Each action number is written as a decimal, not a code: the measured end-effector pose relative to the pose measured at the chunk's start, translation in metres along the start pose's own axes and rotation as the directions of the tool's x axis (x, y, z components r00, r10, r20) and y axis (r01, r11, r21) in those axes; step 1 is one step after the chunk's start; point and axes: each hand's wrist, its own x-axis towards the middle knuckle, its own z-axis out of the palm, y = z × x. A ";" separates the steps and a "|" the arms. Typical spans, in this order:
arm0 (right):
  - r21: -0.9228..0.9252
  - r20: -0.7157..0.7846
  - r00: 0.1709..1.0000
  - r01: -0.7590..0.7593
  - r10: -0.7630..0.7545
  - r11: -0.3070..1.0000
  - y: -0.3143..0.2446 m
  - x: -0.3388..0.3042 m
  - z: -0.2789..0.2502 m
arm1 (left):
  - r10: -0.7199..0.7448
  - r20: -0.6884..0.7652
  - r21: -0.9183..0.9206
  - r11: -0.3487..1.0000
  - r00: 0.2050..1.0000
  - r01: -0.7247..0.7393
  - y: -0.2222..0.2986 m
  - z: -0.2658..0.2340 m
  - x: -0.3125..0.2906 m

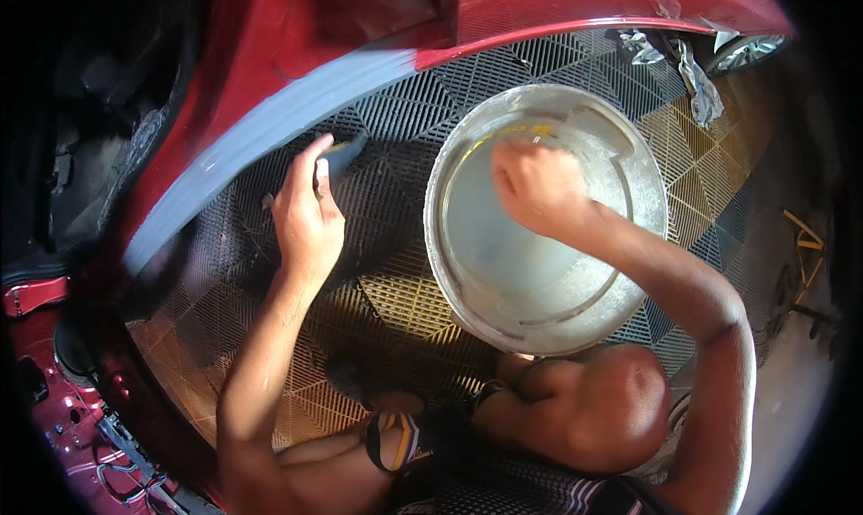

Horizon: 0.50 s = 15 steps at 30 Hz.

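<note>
My left hand is raised beside the wheel arch, thumb and fingers closed on a thin, dark piece that looks like sandpaper. This piece sits just below the grey patch along the red car panel, apart from it. Over the wide metal basin my right hand is closed and slightly blurred by motion. Whatever it holds, if anything, is hidden in the fingers. Cloudy water stands in the basin below that hand.
Interlocking grated tiles in grey and yellow cover the floor. My bent knee is close to the basin. Crumpled silvery sheets hang near a wheel at upper right. A yellow metal frame stands at far right.
</note>
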 end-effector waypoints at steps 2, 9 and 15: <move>-0.033 0.328 0.931 -0.158 0.160 0.987 0.021 0.007 0.047 | -0.257 0.152 -0.175 0.943 0.954 0.282 0.004 0.011 -0.006; 0.562 0.817 0.550 -0.826 0.174 -0.028 0.039 0.011 0.106 | -0.549 0.643 -0.713 -0.175 0.534 0.679 0.000 0.082 -0.022; 0.902 0.035 0.977 0.060 -0.212 0.427 -0.048 0.033 -0.043 | -0.470 0.616 -0.786 -0.309 0.632 0.536 0.036 0.069 -0.013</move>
